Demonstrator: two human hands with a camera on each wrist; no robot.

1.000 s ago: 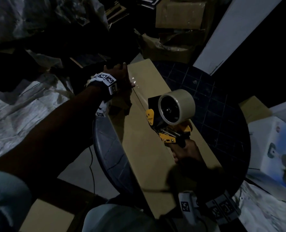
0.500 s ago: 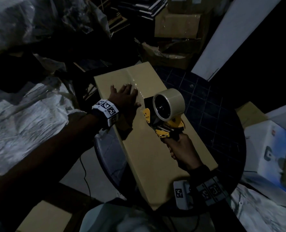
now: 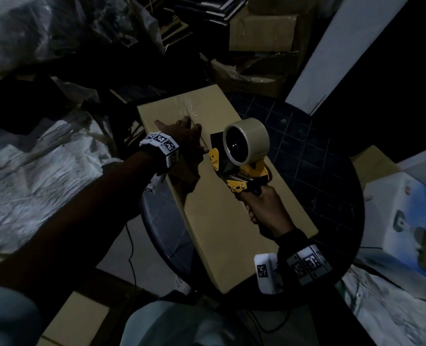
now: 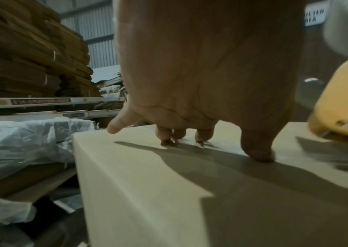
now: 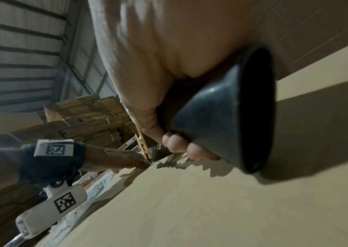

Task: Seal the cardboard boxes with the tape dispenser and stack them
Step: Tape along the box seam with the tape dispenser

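Observation:
A long flat cardboard box lies across a dark round table. Shiny tape crosses its far end. My left hand presses on the box top near the far end, thumb and fingertips down on the cardboard, little finger stretched out. My right hand grips the handle of a yellow and black tape dispenser carrying a roll of clear tape. The dispenser's yellow front stands on the box just right of my left thumb.
Cardboard boxes and a leaning white panel stand behind the table. A white box sits to the right, crumpled plastic sheeting to the left. Flat cardboard lies on the floor at lower left. Flattened cartons are stacked beyond.
My left hand came off the box's far left edge onto the top, first flat, now pressing with fingertips beside the dispenser. My right hand kept its grip on the dispenser.

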